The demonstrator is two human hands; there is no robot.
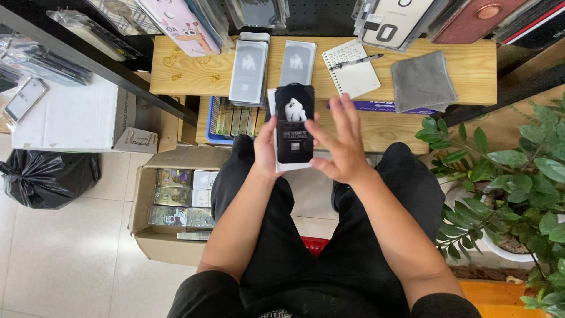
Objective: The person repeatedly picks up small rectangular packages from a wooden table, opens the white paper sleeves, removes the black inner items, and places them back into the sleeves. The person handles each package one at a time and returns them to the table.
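Wooden bench [176,73], left hand [266,150] gripping black packet [294,126], half-hidden behind spread right hand [341,144]

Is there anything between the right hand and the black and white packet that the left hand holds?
Nothing visible. The left hand grips the black and white packet from its left side, and the right hand is open against its right edge, fingers spread, with no object between them.

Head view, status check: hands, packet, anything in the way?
Left hand grips a black-and-white flat packet upright. Right hand open, fingers against its right edge. Wooden bench with stacked packets behind; nothing between.
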